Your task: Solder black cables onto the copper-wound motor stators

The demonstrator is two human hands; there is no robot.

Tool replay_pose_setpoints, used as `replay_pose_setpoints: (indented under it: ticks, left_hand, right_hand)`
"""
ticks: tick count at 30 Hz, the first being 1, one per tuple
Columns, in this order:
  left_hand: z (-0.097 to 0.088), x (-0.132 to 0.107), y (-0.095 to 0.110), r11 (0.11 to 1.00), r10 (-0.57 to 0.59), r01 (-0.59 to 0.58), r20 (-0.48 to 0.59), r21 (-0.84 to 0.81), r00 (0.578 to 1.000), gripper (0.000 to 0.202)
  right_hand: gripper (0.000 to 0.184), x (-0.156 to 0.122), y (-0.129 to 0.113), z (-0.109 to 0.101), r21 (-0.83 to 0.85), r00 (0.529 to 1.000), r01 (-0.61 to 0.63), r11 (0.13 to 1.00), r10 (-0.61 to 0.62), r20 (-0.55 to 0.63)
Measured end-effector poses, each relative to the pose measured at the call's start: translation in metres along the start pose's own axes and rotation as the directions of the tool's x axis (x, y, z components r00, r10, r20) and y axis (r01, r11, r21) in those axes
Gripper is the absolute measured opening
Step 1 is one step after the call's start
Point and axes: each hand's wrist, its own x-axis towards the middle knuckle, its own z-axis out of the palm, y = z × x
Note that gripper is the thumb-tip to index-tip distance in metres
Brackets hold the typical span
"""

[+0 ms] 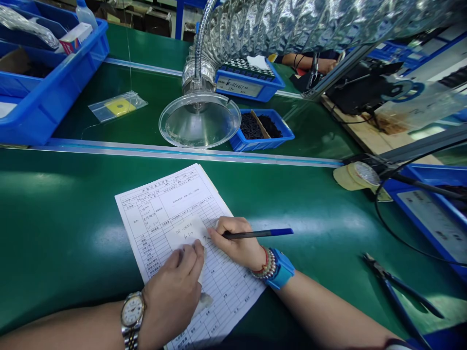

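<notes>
A printed form sheet [136, 209] with tables lies tilted on the green bench, with at least one more sheet under it. On top of it is a small white paper slip [189, 227] bearing handwriting. My left hand [177, 287], wearing a watch, rests on the form with bent fingers pressing the slip's lower edge. A black pen [255, 234] with a blue end is pinched in my right hand [237, 240]. Its tip side points at the slip's right edge and is mostly hidden by my fingers. Part of a small, translucent piece [204, 302] shows beside my left hand.
A fume extraction hood [200, 121] hangs beyond the form. Blue bins [264, 143] stand behind it, and a large one [47, 116] is at left. Cutting pliers [392, 287] and a tape roll [355, 176] lie at right. A co-worker's arm [310, 62] shows behind.
</notes>
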Motion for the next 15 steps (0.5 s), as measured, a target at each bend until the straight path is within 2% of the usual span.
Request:
replay_pose_setpoints:
  ticks: [5, 15]
  left_hand:
    - [-0.0011, 0.0012, -0.0007, 1.000, 0.007, -0.005, 0.054, -0.027, 0.999, 0.039]
    - [0.0003, 0.0010, 0.0006, 1.000, 0.002, -0.002, -0.014, 0.008, 1.000, 0.040]
  right_hand:
    - [0.034, -0.0011, 0.0008, -0.0007, -0.013, 0.999, -0.012, 1.000, 0.012, 0.031]
    - [0.033, -0.0005, -0.0002, -0.0012, 0.006, 0.999, 0.023, 1.000, -0.023, 0.038]
